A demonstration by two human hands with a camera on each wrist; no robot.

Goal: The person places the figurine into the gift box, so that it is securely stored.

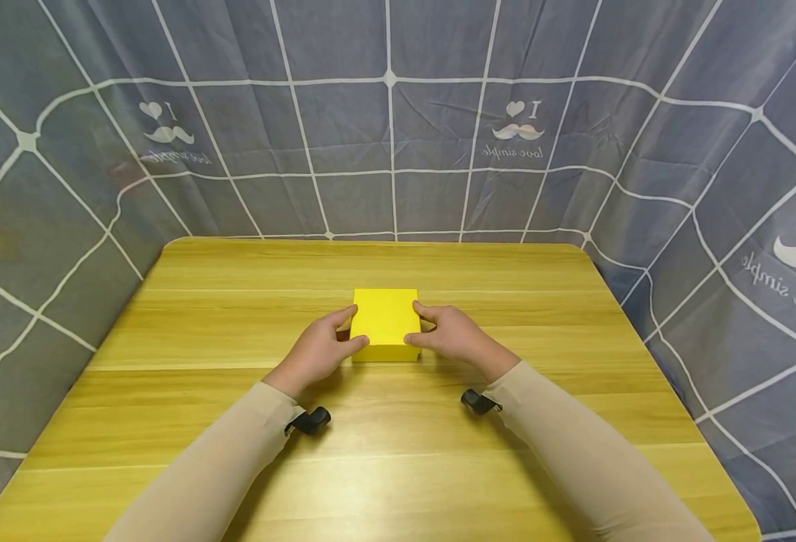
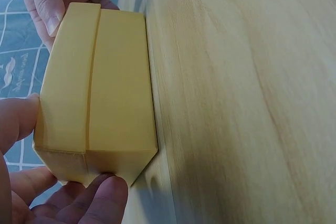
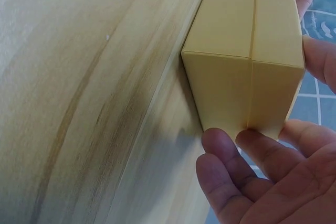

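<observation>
A yellow lidded box point(image 1: 386, 316) sits on the wooden table, its smooth square top facing up. A seam between the lid point(image 2: 71, 85) and the lower part point(image 2: 121, 85) runs along its side in the left wrist view. My left hand point(image 1: 317, 348) holds the box by its left side, thumb at the near top edge and a finger farther back. From the opposite side my right hand point(image 1: 457, 335) grips it in the same way. In the right wrist view, fingertips point(image 3: 252, 137) meet the lower part of the end face.
The wood-grain table point(image 1: 384, 467) has rounded far corners. A grey curtain point(image 1: 344, 128) with white grid lines hangs behind it and along both sides. Black wrist cameras point(image 1: 313, 421) stick out from the beige sleeves point(image 1: 229, 452), low over the table.
</observation>
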